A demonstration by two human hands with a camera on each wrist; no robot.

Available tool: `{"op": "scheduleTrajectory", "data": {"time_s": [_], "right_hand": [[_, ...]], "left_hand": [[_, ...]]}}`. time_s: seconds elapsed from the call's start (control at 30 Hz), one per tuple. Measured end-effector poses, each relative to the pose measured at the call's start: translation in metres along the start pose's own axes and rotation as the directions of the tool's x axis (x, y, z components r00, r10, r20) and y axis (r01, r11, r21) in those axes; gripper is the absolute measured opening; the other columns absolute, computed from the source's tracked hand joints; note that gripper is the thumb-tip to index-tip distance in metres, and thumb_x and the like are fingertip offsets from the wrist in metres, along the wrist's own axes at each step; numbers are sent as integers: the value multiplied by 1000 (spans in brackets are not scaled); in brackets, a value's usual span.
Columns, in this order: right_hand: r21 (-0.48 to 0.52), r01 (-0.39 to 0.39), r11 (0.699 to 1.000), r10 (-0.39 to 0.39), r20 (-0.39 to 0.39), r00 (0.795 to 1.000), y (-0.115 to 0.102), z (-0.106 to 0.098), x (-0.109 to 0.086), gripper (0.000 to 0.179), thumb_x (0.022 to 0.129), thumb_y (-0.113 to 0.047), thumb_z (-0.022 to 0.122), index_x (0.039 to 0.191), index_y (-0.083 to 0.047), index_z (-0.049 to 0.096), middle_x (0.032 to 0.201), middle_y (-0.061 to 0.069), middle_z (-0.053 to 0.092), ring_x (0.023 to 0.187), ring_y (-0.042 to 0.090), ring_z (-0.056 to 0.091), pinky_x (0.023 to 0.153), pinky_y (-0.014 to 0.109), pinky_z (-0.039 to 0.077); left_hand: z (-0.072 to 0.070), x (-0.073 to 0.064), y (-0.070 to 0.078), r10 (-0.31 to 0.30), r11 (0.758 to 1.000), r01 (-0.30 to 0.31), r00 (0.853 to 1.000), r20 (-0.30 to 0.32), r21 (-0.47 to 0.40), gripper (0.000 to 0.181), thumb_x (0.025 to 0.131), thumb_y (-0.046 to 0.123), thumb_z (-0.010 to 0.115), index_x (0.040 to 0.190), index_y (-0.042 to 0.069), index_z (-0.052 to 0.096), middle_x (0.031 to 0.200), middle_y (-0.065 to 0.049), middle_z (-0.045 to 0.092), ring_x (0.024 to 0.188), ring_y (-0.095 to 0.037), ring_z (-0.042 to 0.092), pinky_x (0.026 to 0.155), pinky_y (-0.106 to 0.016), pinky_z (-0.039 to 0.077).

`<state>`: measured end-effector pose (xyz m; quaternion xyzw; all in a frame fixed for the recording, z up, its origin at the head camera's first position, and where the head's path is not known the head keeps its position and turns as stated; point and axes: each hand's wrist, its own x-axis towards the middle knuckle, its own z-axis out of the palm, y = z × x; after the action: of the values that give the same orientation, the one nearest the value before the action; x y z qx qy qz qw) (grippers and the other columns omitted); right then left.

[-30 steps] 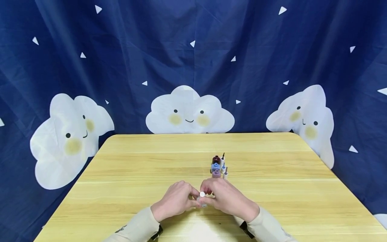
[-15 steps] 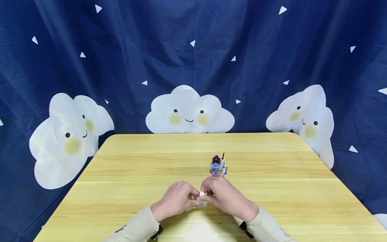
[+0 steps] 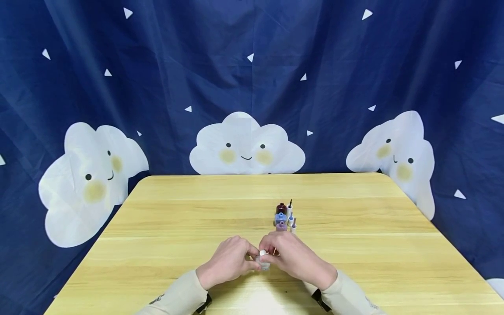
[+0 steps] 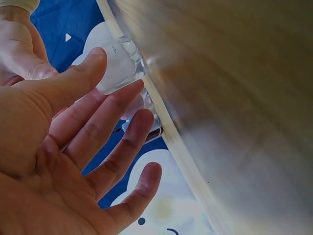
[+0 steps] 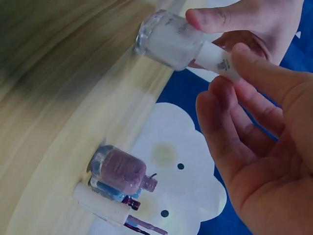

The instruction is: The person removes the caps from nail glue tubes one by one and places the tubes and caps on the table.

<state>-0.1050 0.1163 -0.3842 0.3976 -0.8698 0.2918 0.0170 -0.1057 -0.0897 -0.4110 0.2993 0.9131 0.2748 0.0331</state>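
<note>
A nail polish bottle [image 5: 168, 41] with pale, whitish contents stands on the wooden table between both hands. My left hand [image 3: 230, 260] pinches its body between thumb and fingertips, the other fingers spread loosely. With thumb and fingers my right hand [image 3: 297, 258] grips the white cap [image 5: 217, 61] at the bottle's neck. A sliver of the neck shows beneath the cap in the right wrist view; the thread and any brush inside are hidden. In the left wrist view the bottle [image 4: 117, 68] sits beyond my thumb.
Beyond my right hand, open nail polish bottles stand in a row: purple [image 3: 281, 226], blue [image 3: 280, 217] and dark red [image 3: 281, 208]. Beside them, white brush caps [image 3: 293, 228] stand with their brushes upward. A blue cloud-patterned curtain [image 3: 252, 87] hangs behind the table [image 3: 189, 210].
My right fingers shift slightly around the white cap, and its visible top tilts a little, then shows again. The left hand, the bottle and the row behind stay in place.
</note>
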Motion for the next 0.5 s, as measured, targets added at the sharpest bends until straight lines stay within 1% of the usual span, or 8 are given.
{"op": "scheduleTrajectory", "data": {"time_s": [0.07,0.13,0.3,0.37,0.47,0.5], "right_hand": [[-6,20,1000,-20,0,1000,1,-1,0,11,88,-10,79,97,-9,75,92,-4,74,82,0,61,73,17,54],[-13,43,999,-42,9,999,2,-2,0,12,88,-7,79,99,-10,76,94,-4,74,85,1,62,75,18,54],[17,84,996,-84,42,996,2,-5,0,18,89,1,76,104,-9,79,95,-5,74,89,1,62,77,20,55],[27,106,994,-108,45,993,2,-6,0,22,89,2,75,107,-9,78,97,-4,74,91,2,64,79,21,55],[32,116,993,-117,44,992,2,-5,0,23,90,-3,76,111,-11,76,104,-4,75,95,3,66,82,21,56],[32,113,993,-114,40,993,2,-4,0,22,89,-4,77,110,-11,76,104,-4,74,95,4,66,82,21,55]], "left_hand": [[0,0,0,-4,1000,4,1000,-2,-4,12,80,26,87,91,23,83,82,12,78,47,2,30,48,-17,33],[0,0,1,-6,1000,6,1000,-5,-6,15,80,26,87,94,20,83,82,11,78,47,2,30,47,-17,34],[0,-1,2,-14,1000,14,1000,-9,-11,23,79,25,88,100,17,83,95,5,80,46,2,32,46,-17,34],[0,-1,1,-12,1000,12,1000,-12,-7,21,79,24,88,98,17,83,91,5,80,46,2,32,46,-17,34],[0,-1,0,-2,1000,2,1000,-19,-3,16,79,23,88,92,17,83,81,6,78,47,3,33,47,-17,34],[0,-1,0,-1,1000,1,1000,-19,-2,16,79,23,89,92,17,83,79,7,78,48,3,34,47,-17,35]]}}
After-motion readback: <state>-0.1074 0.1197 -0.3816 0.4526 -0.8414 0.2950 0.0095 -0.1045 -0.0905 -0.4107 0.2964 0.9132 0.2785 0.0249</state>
